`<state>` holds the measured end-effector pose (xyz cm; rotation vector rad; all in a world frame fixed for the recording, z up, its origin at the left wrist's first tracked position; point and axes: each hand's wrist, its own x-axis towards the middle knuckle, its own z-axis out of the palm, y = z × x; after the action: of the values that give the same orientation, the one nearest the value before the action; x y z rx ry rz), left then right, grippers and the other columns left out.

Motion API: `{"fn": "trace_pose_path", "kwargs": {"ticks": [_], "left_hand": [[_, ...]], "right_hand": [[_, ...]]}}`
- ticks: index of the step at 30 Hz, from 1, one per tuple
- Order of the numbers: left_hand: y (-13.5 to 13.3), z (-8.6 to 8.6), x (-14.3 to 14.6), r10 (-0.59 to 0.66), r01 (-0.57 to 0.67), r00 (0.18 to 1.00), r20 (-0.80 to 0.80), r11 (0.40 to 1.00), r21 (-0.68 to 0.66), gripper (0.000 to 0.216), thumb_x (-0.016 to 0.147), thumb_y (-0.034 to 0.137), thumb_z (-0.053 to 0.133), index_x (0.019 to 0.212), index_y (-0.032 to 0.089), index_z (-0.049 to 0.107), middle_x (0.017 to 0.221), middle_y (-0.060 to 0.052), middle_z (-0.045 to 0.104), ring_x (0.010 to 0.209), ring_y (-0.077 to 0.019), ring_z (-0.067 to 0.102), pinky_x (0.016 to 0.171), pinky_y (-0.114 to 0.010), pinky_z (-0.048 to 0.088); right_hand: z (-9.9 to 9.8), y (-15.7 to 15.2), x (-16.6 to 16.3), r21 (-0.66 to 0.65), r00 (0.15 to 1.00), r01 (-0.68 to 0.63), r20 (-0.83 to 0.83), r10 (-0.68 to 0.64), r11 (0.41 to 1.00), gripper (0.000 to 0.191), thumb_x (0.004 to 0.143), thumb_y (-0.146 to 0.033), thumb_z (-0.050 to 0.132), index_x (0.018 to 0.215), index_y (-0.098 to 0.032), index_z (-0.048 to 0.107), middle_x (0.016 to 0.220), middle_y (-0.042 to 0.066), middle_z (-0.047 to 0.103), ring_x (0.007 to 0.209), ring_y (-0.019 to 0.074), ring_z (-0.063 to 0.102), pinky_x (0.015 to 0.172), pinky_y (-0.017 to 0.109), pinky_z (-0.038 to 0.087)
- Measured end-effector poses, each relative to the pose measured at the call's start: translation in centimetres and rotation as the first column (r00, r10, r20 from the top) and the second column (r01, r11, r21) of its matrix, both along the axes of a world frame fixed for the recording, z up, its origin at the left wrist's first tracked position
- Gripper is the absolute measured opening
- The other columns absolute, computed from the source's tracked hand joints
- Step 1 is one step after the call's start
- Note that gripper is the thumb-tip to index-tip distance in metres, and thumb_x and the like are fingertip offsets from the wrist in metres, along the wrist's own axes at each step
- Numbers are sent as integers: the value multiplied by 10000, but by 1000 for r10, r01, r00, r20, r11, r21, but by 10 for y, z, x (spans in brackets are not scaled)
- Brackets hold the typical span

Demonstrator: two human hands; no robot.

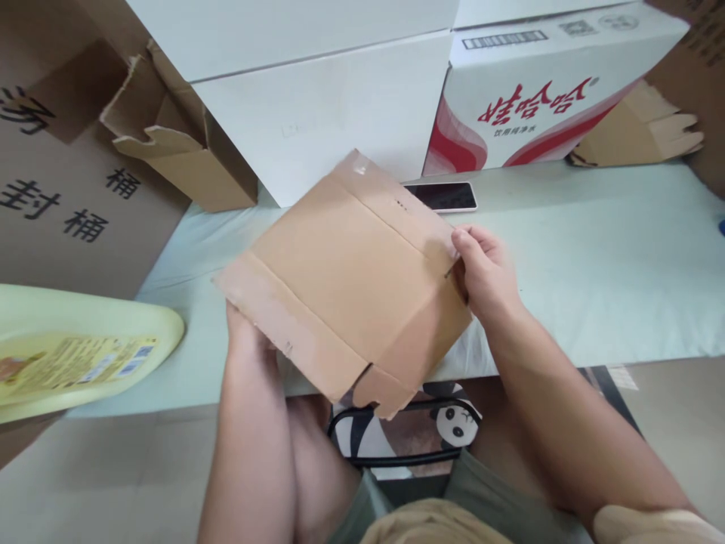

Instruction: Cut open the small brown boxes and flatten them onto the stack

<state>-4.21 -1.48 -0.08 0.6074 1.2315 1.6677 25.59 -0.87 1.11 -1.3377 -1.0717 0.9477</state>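
One cardboard box (345, 257): right hand (484, 264) pinches right edge, left hand (249, 330) underneath, closure hidden. Support evenly, near flap (385, 389) unbent

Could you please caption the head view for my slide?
Right hand grips creased cardboard, left hand behind it, over green cloth.

Brown cardboard box, square-faced (340, 264): matt paper board, fairly smooth; cloudy clear plastic tape (272, 317) lends two edges a dull shine
Open brown cardboard box (195, 170): matt, its flap edges ragged
Red-and-white printed carton (515, 113): smooth paper board, a faint sheen from where I stand
Pale green cloth cover (578, 272): matt, lightly wrinkled
Pale yellow rounded bottle (113, 313): smooth plastic, softly shiny
Black rectangular phone (453, 196): glassy, glossy screen
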Motion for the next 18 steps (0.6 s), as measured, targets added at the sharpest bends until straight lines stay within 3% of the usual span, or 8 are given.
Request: {"fn": "trace_pose_path", "kwargs": {"ticks": [2, 4, 8, 11, 15, 18], "left_hand": [[0, 8, 6, -15, 14, 1000, 18, 999, 32, 302, 852, 402, 777, 993, 139, 734, 869, -39, 788, 776, -192, 719, 884, -380, 640], [-1, 15, 9, -26, 24, 999, 28, 997, 77, 353, 833, 444, 795, 1052, 171, 747, 970, -58, 820, 947, -232, 760, 974, -382, 621], [0, 17, 6, -36, 25, 997, 75, 989, 145, 388, 903, 481, 747, 1193, 225, 731, 1119, -69, 826, 1250, -269, 712, 1094, -384, 570], [4, 14, 2, -1, -21, 993, 121, 983, 184, 368, 952, 422, 696, 1253, 210, 709, 1189, -74, 815, 1338, -259, 662, 1135, -370, 541], [4, 17, 3, 4, -33, 987, 161, 983, 180, 363, 1009, 358, 598, 1320, 188, 676, 1262, -93, 794, 1391, -243, 627, 1190, -363, 487], [-2, 23, 7, -74, 31, 973, 220, 981, 190, 511, 999, 492, 543, 1338, 129, 661, 1300, -143, 774, 1425, -298, 599, 1206, -409, 472]], "right_hand": [[-2, 3, 3, -12, 991, 19, 134, -17, 1000, 246, 795, -467, 677, 828, -225, 646, 727, -14, 613, 661, 155, 566, 655, 315, 457], [-5, 5, 7, -12, 968, 39, 249, -35, 999, 249, 769, -419, 679, 925, -225, 675, 884, 29, 698, 826, 203, 649, 751, 357, 511], [-13, 9, 11, -34, 937, 97, 339, -80, 995, 427, 751, -400, 718, 1138, -242, 633, 1245, 101, 688, 1113, 279, 663, 985, 497, 536], [-17, 10, 10, -134, 972, 107, 222, -76, 985, 624, 715, -436, 780, 1268, -260, 551, 1256, 110, 660, 1099, 300, 680, 1007, 548, 537], [-20, 11, 6, -189, 991, -36, -130, 11, 981, 676, 703, -443, 798, 1272, -297, 463, 1032, 39, 690, 925, 265, 722, 822, 466, 609], [-20, 11, 4, -155, 986, -5, -168, -21, 988, 693, 690, -372, 807, 1267, -312, 428, 971, 5, 696, 880, 243, 733, 757, 415, 614]]}}
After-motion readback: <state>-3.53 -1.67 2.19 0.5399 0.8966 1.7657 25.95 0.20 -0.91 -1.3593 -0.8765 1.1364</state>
